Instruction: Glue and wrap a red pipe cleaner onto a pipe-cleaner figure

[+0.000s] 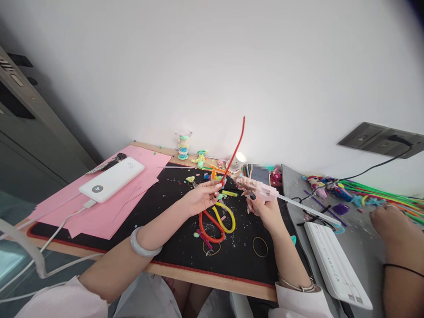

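My left hand (200, 197) pinches the lower end of a red pipe cleaner (236, 148), which stands up and leans to the right above the black mat (159, 221). My right hand (265, 207) grips a pink hot glue gun (256, 189) whose nozzle points left, close to the pipe cleaner's base; a clear glue stick (308, 211) sticks out behind it. Below the hands lie bent red (208, 227) and yellow (227, 216) pipe cleaners and two rubber-band rings (260, 246).
Pink paper sheets (109, 207) with a white power bank (112, 179) lie at left. A white keyboard-like device (334, 263) and a heap of coloured pipe cleaners (380, 196) sit at right, where another person's hand (394, 225) rests. Small craft figures and a cup (236, 161) line the wall.
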`<control>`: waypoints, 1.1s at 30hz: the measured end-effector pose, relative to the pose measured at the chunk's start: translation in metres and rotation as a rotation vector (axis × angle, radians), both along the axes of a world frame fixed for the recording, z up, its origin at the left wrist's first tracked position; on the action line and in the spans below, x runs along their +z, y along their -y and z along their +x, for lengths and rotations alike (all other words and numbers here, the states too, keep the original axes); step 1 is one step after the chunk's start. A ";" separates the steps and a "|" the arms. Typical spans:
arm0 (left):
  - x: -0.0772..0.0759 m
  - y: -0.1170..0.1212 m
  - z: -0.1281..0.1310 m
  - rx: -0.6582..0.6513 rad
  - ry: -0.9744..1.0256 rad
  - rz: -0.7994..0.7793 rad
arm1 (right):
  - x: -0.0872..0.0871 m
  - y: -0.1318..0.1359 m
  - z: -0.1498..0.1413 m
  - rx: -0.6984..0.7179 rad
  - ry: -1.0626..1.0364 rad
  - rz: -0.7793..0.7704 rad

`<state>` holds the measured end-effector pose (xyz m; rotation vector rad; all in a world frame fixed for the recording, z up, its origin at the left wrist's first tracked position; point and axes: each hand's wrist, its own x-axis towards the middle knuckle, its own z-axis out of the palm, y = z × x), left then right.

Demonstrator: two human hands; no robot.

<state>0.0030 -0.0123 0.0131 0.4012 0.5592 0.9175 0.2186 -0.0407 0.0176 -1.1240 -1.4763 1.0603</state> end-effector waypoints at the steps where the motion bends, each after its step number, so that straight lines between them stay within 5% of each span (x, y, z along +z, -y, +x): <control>1: 0.000 0.000 0.000 0.006 0.006 -0.008 | -0.001 0.000 0.000 0.017 0.007 -0.016; 33: 0.003 0.002 0.003 -0.031 -0.038 -0.020 | -0.001 0.000 -0.001 0.037 0.023 -0.031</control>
